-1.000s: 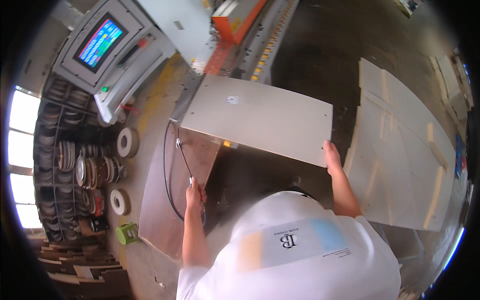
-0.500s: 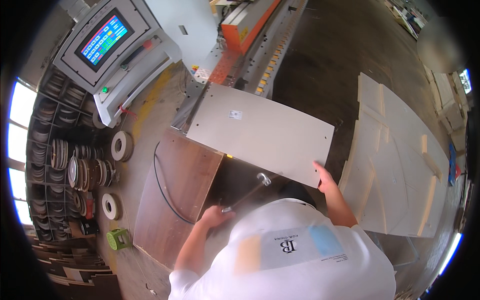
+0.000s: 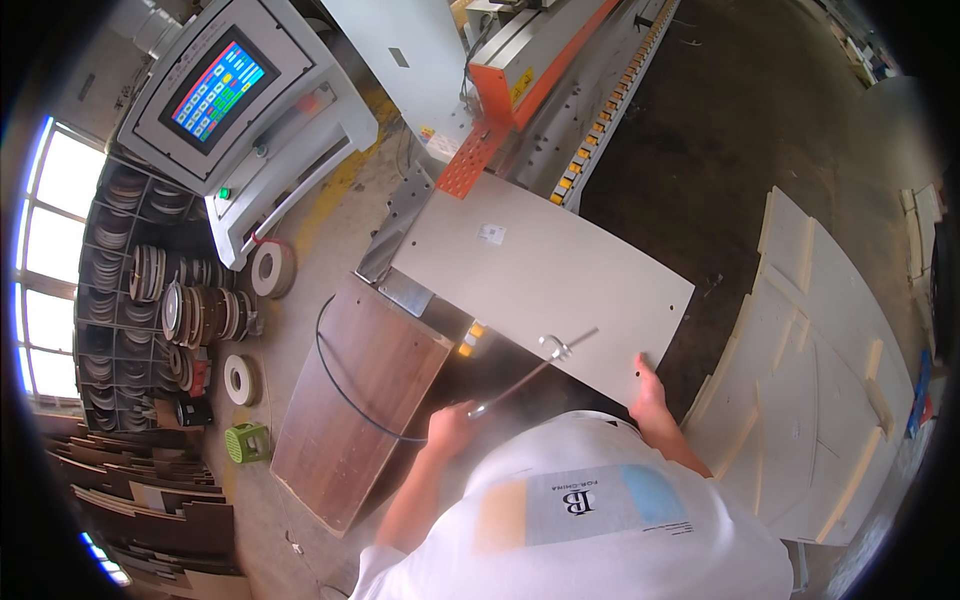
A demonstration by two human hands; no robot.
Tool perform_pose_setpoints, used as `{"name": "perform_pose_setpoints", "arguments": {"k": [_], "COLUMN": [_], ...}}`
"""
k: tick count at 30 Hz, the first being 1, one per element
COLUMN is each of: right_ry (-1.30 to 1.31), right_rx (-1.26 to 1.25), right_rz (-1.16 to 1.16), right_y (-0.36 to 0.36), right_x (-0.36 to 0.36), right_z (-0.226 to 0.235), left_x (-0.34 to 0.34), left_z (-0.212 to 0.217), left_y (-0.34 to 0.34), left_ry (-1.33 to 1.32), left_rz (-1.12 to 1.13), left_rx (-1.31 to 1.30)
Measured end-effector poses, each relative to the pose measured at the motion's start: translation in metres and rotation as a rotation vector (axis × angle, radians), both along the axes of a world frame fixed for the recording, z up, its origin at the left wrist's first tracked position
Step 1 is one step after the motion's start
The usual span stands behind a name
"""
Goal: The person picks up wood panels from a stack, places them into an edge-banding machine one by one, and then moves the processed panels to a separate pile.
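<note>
pale rectangular panel (image 3: 545,283), white label (image 3: 491,234)

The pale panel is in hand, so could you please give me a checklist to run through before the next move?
1. Right hand on the pale panel's near end: ok, thumb on top.
2. Left hand free: not ok, closed around the metal rod tool.
3. Tool tip off the panel: cannot tell, they overlap in view.
4. Dark hose off the brown board: cannot tell.
5. Control screen lit: ok.
</note>
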State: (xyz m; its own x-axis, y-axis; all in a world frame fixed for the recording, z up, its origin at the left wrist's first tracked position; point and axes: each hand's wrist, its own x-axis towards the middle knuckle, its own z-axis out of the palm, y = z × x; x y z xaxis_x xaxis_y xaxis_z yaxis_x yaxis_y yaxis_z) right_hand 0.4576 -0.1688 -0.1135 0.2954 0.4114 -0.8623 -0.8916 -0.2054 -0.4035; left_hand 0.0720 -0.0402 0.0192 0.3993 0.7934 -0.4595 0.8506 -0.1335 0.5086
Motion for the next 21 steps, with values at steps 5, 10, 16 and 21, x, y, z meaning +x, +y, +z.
{"name": "perform_pose_setpoints", "arguments": {"k": [5,10,16,21], "right_ry": [-0.004,-0.069,-0.078,-0.248], "right_rx": [0.056,0.073,0.178,0.348], "right_rz": [0.015,0.041,-0.08,-0.402], "right_y": [0.045,0.091,0.121,0.08], "right_x": [0.065,0.12,0.163,0.175], "right_z": [0.008,0.026,0.028,0.01], "left_x": [0.036,0.056,0.065,0.097], "left_z": [0.015,0.023,0.015,-0.001], "left_y": [0.001,-0.002,0.001,0.025], "left_ry": [0.076,0.109,0.198,0.288], "left_rz": [-0.108,-0.021,-0.071,-0.322], "left_rx": [0.033,-0.005,-0.031,-0.181]}}
